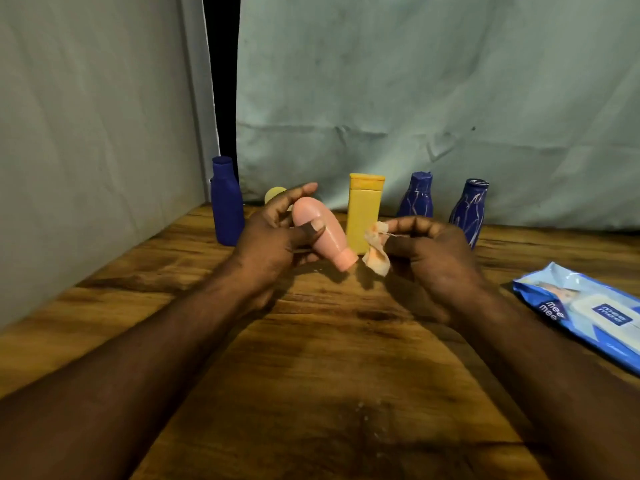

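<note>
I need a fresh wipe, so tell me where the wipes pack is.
In the head view the wipes pack lies flat on the table at the far right, beyond the right hand and in front of the rightmost blue bottle.

My left hand (273, 237) grips a pink bottle (323, 233), tilted with its cap pointing down and to the right above the desk (311, 358). My right hand (429, 251) pinches a stained crumpled wipe (376, 251) just beside that cap. Behind stand a yellow bottle (364, 213) and three blue bottles (227, 202). A wipes pack (585, 313) lies at right.
</note>
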